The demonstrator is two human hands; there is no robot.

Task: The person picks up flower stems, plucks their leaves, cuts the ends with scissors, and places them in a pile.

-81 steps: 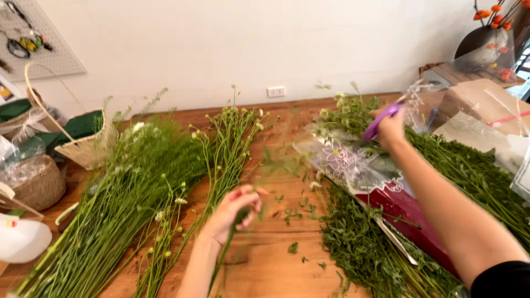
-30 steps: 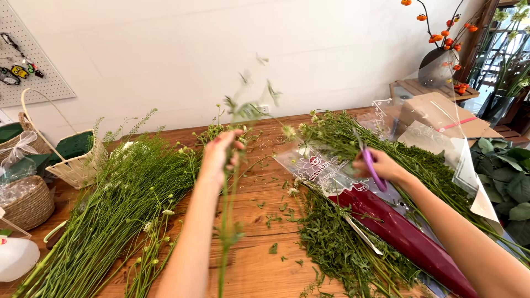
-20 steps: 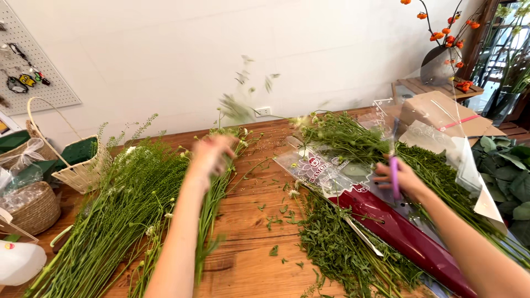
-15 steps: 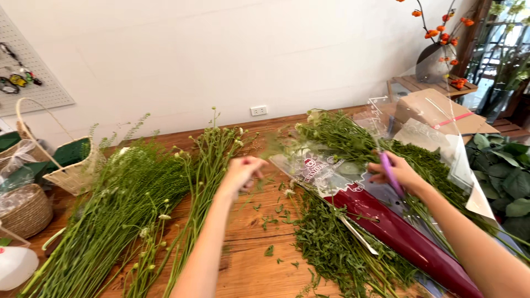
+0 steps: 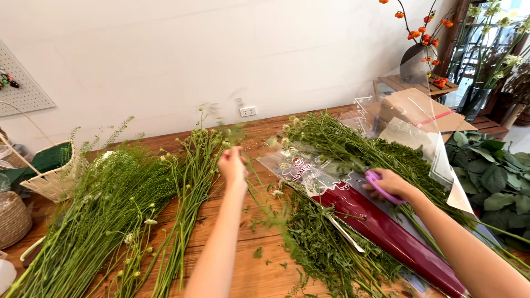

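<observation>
We see the left hand (image 5: 232, 164) raised over the wooden counter (image 5: 265, 270), its fingers closed around a thin green stem (image 5: 259, 196) that blurs as it trails down toward us; the stem hangs above the boards between the 2 heaps of greenery. The right hand (image 5: 389, 185) rests farther right, gripping purple-handled scissors (image 5: 380, 190), of which only the looped handle shows past the fingers; we cannot tell how the blades stand. That hand lies on a bunch of green stems with small white flower heads (image 5: 342, 143), which sits on an opened clear wrap and beside a dark red paper sleeve (image 5: 386, 232) running diagonally toward the near right corner. Loose trimmed leaves (image 5: 320, 248) pile against the sleeve's left side. Left of the raised hand, a narrow row of long stems with small buds (image 5: 187, 193) lies lengthwise, and just beside it a much thicker heap of fine grassy stems (image 5: 105, 204) spreads to the counter's left edge. A white wicker basket with green lining (image 5: 52, 176) stands at the far left, near a woven brown basket (image 5: 14, 221). At the far right we see a brown cardboard box (image 5: 419, 110), broad dark green leaves (image 5: 491, 171), and a dark vase with orange berry branches (image 5: 419, 52).
</observation>
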